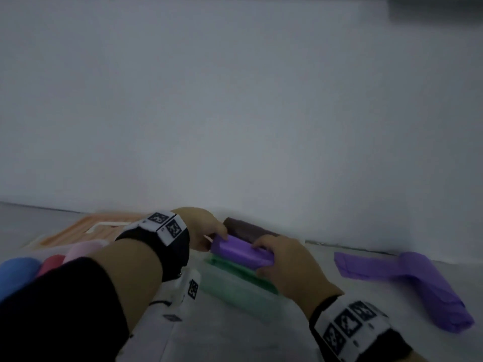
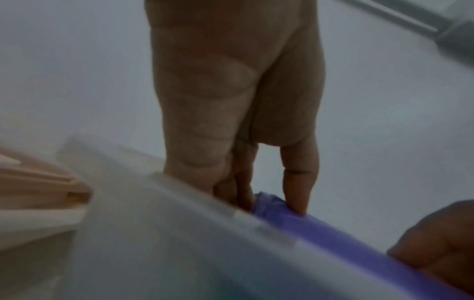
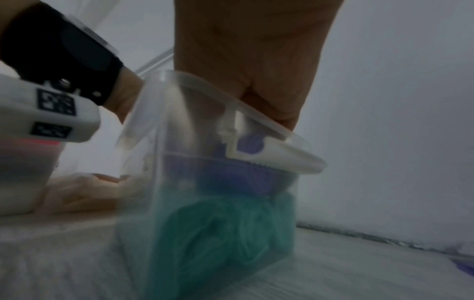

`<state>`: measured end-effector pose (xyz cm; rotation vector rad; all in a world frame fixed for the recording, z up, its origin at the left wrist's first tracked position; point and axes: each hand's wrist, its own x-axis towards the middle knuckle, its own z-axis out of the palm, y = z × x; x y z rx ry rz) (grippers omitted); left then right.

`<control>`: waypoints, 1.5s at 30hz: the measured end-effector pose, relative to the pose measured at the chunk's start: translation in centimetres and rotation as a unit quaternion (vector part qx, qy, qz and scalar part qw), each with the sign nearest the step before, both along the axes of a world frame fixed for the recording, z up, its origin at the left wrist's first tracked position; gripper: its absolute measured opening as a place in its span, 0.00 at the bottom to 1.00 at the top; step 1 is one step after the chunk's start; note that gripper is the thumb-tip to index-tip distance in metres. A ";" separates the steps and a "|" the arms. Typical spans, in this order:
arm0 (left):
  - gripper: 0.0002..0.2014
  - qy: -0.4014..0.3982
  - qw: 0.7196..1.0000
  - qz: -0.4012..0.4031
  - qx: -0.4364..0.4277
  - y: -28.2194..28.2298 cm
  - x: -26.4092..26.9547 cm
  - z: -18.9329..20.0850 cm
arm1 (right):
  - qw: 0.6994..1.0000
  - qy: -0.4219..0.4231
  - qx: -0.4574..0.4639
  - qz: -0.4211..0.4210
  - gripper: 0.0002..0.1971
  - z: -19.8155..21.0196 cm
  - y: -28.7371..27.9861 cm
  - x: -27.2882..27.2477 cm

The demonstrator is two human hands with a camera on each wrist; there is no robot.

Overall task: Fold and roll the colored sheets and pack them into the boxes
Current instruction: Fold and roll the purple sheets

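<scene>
We seem to be in a plain indoor room set up for recording, though we cannot tell its exact kind. A bare white wall [image 1: 235, 100] fills the far side, meeting a pale grey surface [image 1: 339, 296] along a dark seam. On the left lies an orange ribbed mat [image 1: 86, 229]. The wristbands [image 1: 350, 327] with black-and-white coded squares suggest a data-collection setup. The light is dim.

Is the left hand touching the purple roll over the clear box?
Touching. The left wrist view shows the left hand with a fingertip pressed on the end of the purple roll.
</scene>
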<state>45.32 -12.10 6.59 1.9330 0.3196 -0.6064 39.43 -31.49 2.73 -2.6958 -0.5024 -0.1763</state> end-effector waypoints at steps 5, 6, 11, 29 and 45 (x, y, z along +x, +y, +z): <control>0.06 -0.045 0.999 -0.007 0.030 -0.6 1.0 -1.6 | 0.998 -0.019 -0.050 -0.023 0.25 -0.6 0.5 0.5; 0.07 -0.068 0.995 -0.019 0.066 -0.8 1.1 -1.8 | 0.997 -0.033 -0.072 -0.028 0.26 -0.6 0.6 0.6; 0.17 -0.145 0.946 -0.110 0.269 -1.1 1.0 -2.2 | 0.993 -0.018 -0.115 -0.035 0.31 -0.2 0.1 0.3; 0.20 -0.201 0.898 -0.075 0.384 -2.3 0.1 -2.3 | 0.841 0.202 -0.096 -0.492 0.23 -3.4 -21.4 -3.3; 0.25 -0.091 0.974 -0.198 -0.054 -10.3 -19.4 -2.6 | 0.648 0.349 0.636 -0.233 0.16 1.5 -10.1 -16.1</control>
